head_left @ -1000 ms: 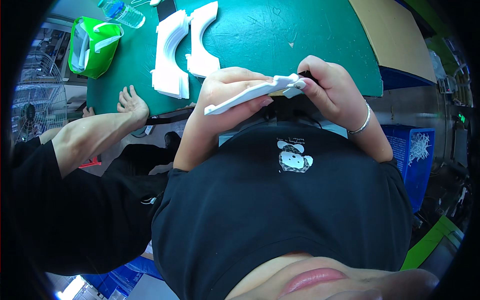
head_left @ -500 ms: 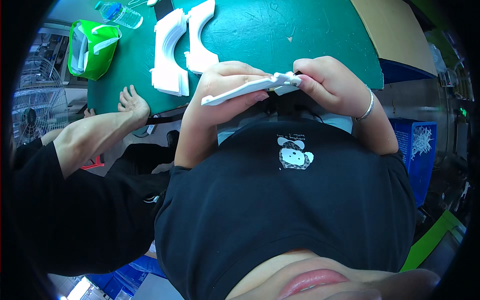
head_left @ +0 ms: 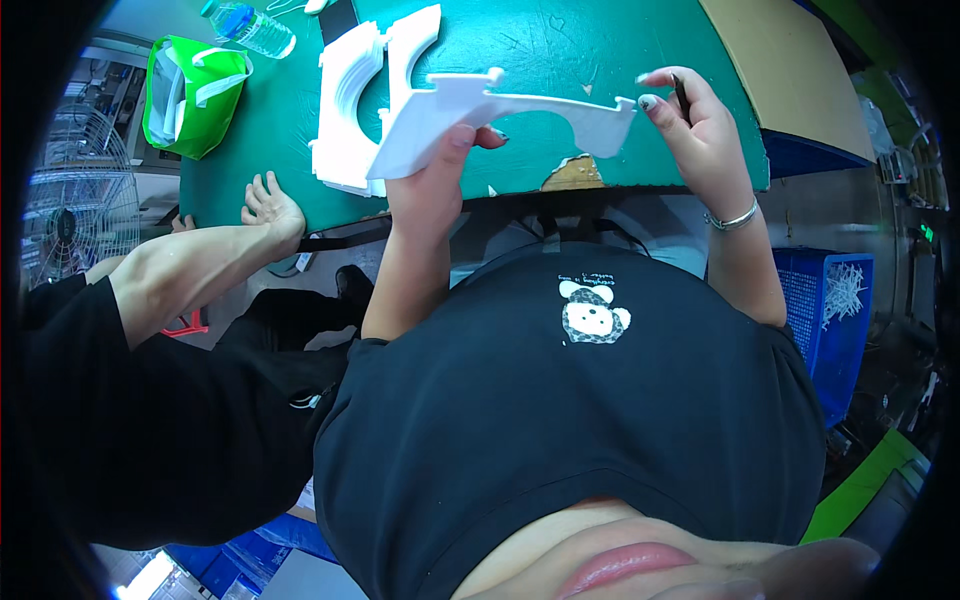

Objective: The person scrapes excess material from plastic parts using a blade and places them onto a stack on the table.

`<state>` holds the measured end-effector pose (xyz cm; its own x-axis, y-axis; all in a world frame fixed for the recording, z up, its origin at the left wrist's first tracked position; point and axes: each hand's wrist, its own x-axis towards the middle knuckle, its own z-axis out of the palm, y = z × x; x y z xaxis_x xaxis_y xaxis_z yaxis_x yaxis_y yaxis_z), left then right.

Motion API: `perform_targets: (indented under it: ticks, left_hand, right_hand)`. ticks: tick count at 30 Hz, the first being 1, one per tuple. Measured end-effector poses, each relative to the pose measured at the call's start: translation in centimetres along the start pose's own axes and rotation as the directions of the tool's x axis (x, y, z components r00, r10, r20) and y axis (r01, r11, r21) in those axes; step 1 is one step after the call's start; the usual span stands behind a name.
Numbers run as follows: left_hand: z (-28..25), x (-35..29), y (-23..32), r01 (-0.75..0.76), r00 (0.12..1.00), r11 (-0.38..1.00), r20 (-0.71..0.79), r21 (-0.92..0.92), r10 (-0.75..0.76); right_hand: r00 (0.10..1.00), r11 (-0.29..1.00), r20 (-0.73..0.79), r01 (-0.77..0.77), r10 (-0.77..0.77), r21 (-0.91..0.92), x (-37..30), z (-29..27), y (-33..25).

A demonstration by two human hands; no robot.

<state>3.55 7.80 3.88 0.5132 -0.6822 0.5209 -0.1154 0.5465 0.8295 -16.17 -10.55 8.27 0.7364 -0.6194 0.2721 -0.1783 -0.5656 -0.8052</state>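
Observation:
My left hand point(head_left: 428, 190) grips a thin white plastic part point(head_left: 425, 118) by its wide end, thumb on the near face. The part has a curved cutout and small tabs, and is held tilted above the table's near edge. Close to its narrow right end is my right hand point(head_left: 705, 145), with a slim dark tool point(head_left: 682, 97) held in it; most of the tool is hidden by the fingers. Whether the right fingertips touch the part I cannot tell. Beyond my left hand lie a stack of similar white parts point(head_left: 343, 105) and a second, partly covered pile point(head_left: 405, 60).
On the green table point(head_left: 570, 50) stand a green bag point(head_left: 215, 100) and a water bottle point(head_left: 255, 30). Another person's hand point(head_left: 275, 210) rests at the left edge. A cardboard box point(head_left: 775, 65) is at right, above a blue crate point(head_left: 840, 345) holding white scraps.
The white part has moved outward over the table and turned its broad face up. My right hand has come away from it to the right, the dark tool now showing.

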Motion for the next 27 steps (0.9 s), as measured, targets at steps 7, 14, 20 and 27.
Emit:
perform_targets:
  ticks: [7,14,20,27]
  left_hand:
    - [-0.6,-0.9,-2.8,0.099,0.981,0.956,-0.135,-0.276,-0.14]
    - [1.5,-0.9,-1.8,0.412,0.908,0.888,0.172,-0.205,-0.381]
    - [2.5,-1.5,-2.5,0.419,0.903,0.787,0.117,-0.452,-0.414]
    - [2.8,-2.5,-3.2,0.319,0.948,0.74,0.204,-0.592,-0.245]
  right_hand:
    - [0.968,0.884,0.18,-0.236,0.176,0.403,0.1,1.3,1.6]
    - [0.986,0.928,0.162,-0.088,0.03,0.361,-0.2,2.6,0.9]
    - [0.981,0.868,0.171,-0.008,-0.088,0.497,-0.2,2.5,-0.6]
    - [0.997,0.878,-0.073,0.069,-0.039,0.473,0.9,3.1,-0.7]
